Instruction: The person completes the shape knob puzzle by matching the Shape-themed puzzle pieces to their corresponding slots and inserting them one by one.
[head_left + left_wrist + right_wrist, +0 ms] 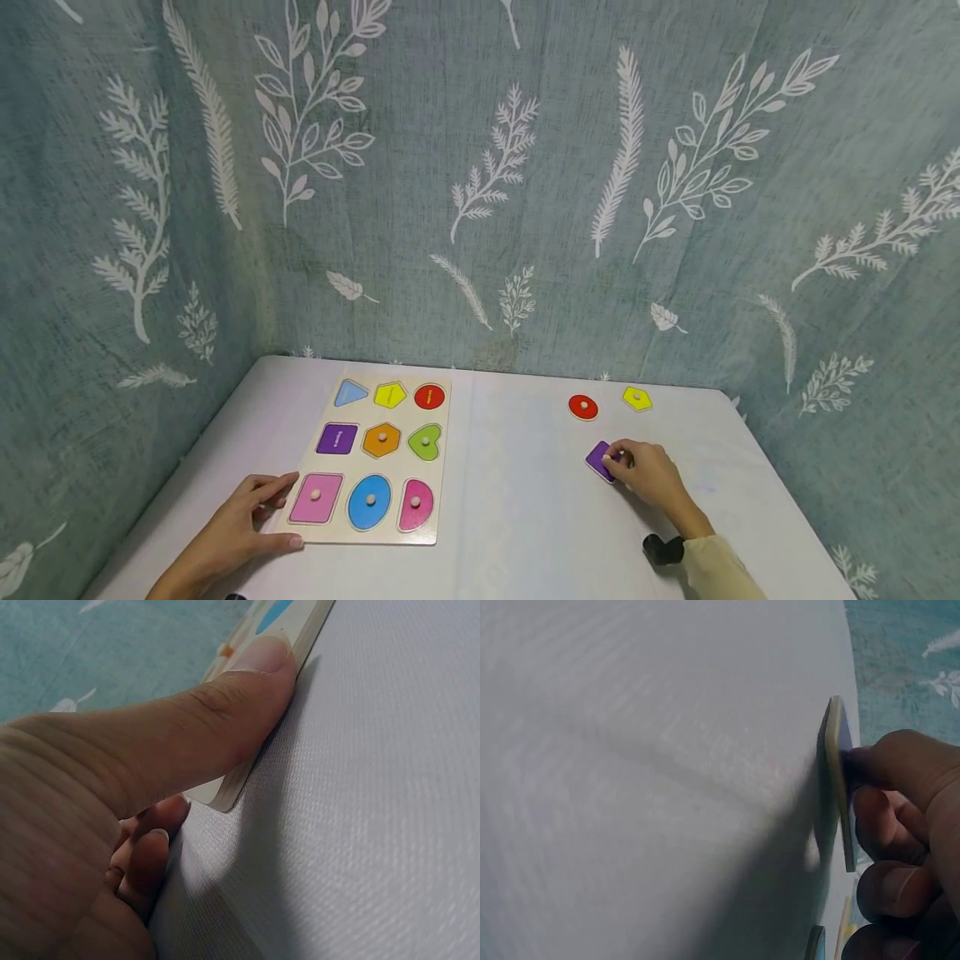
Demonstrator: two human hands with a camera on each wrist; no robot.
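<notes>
As the left hand rests against the cream shape-puzzle board, we see the right hand pinching a purple square piece between thumb and fingertips. That right grip is grasping the piece over the desk, closer to its right edge than its left; we cannot tell whether the underside touches the surface. The left grip is relaxed: we find its thumb laid straight along the board's near edge and its forefinger at the side facing the desk's left edge.

The board lies flat on the desk's left half, its top just beside the far edge. In the row closest to that edge we see a blue triangle slot, a yellow pentagon slot and a red circle slot. The middle row has a purple square slot, an orange hexagon and a green heart; the row nearest us has a pink square, a blue oval and a pink semicircle, and these last five carry knobs.

Near the far edge, right of its middle, we spot a red circle piece; a yellow pentagon piece lies near it, toward the far right corner. Leaf-printed fabric hangs behind the far edge.
</notes>
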